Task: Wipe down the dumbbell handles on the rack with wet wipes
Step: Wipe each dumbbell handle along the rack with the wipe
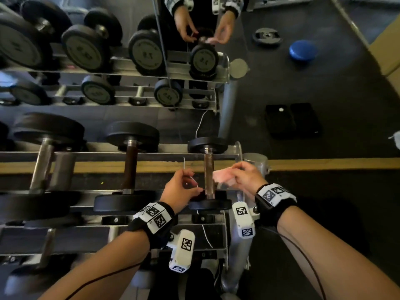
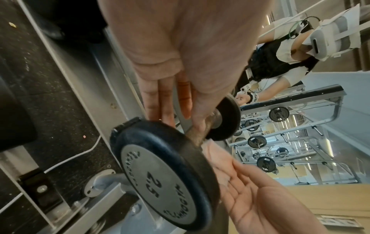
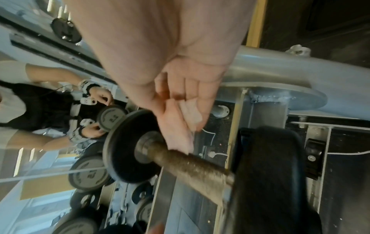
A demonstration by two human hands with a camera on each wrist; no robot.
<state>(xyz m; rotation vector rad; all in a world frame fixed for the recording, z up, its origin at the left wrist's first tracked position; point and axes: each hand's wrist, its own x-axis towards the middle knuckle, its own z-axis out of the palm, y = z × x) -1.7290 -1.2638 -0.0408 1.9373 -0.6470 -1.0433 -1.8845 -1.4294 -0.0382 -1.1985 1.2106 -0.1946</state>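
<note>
Right hand (image 1: pixel 244 177) pinching folded wet wipe (image 1: pixel 221 176) beside 2.5 dumbbell handle (image 1: pixel 209 176); left hand (image 1: pixel 179 189) hovering relaxed, fingers loose, gripping nothing, by near plate (image 1: pixel 208 204).

A grey metal rack (image 1: pixel 173 149) holds the dumbbells on its top rails. The smallest dumbbell (image 1: pixel 208 169) lies at the rack's right end. Left of it sits a dumbbell with a brown handle (image 1: pixel 131 167), then a bigger silver-handled one (image 1: pixel 43 161). The rack stands on a dark floor (image 1: pixel 324 191).
</note>
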